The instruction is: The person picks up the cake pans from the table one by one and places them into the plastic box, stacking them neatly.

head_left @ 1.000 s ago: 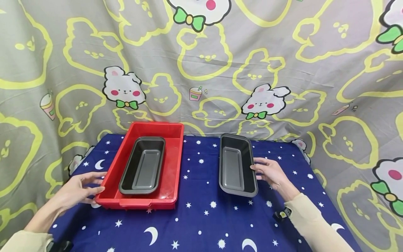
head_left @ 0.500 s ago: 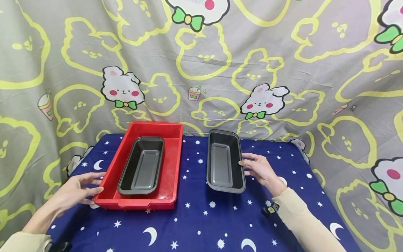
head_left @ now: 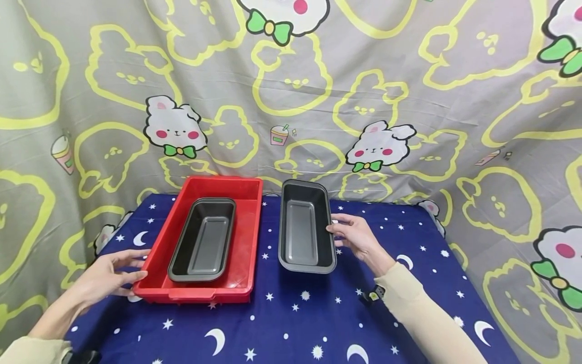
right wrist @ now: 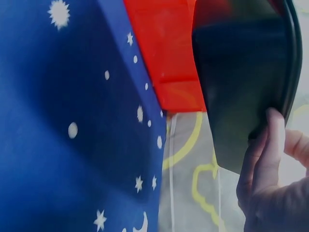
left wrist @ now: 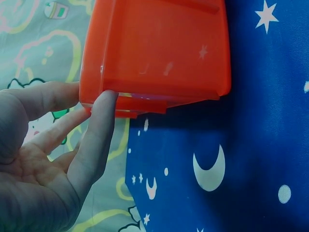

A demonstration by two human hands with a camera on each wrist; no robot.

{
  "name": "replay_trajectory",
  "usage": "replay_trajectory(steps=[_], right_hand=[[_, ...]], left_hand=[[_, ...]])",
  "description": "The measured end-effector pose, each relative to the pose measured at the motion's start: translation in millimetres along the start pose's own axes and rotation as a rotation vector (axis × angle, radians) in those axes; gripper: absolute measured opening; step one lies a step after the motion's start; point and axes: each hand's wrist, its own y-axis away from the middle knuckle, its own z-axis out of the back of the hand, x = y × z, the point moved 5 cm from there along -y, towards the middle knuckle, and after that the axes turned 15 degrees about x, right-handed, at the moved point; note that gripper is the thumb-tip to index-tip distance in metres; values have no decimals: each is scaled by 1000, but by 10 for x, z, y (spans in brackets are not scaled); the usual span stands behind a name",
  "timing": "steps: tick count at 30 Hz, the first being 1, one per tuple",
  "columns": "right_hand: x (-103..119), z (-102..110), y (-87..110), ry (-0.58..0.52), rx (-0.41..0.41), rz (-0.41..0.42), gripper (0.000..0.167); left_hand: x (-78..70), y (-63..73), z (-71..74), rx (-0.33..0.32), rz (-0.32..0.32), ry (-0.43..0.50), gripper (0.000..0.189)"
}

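Observation:
My right hand [head_left: 356,235] grips a dark grey loaf pan [head_left: 302,230] by the right rim, thumb inside and fingers under the outer wall. In the right wrist view this pan [right wrist: 241,63] is raised over the cloth and casts a shadow there. To its left lies a red tray [head_left: 243,253] on the table, with a second, similar loaf pan [head_left: 207,247] inside, turned lengthwise. My left hand [head_left: 109,275] holds the tray at its near left corner. In the left wrist view, its fingers [left wrist: 99,140] pinch the rim of the tray.
A dark blue cloth [head_left: 268,333] with white moons and stars covers the table. Behind and at both sides hangs a grey curtain [head_left: 254,131] with rabbit and bear prints, close to the table's far edge.
The loaf pan in my right hand has moved left and slightly up, closer to the red tray. My left hand, the tray and the pan inside it have stayed put.

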Motion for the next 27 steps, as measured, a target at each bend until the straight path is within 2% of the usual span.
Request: replay_trajectory(steps=[10, 20, 27], right_hand=[[106, -245, -132, 6, 16, 15, 54], [229, -534, -350, 14, 37, 10, 50], [238, -698, -423, 14, 59, 5, 51]], left_hand=[[-5, -7, -6, 5, 12, -15, 67], [-21, -8, 6, 1, 37, -50, 66], [-38, -16, -3, 15, 11, -33, 66]])
